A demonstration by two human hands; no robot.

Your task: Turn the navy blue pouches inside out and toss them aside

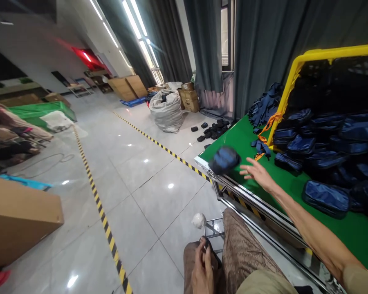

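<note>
A dark blue and black zip pouch (224,160), smeared by motion, is over the near left corner of the green table (248,141); whether it touches the surface I cannot tell. Just right of it, and apart from it, my right hand (257,173) stretches out with its fingers spread and nothing in them. My left hand (203,265) rests over my lap, fingers drawn together. Something small and dark shows at its fingertips, too unclear to name. Many similar blue pouches (326,198) lie heaped on the table to the right.
A yellow frame (290,87) stands on the table, with blue straps (265,104) beside it. Black pouches (216,130) lie on the floor past the table corner, near a large white sack (166,110) and cartons (189,100). A cardboard box (21,220) is at left.
</note>
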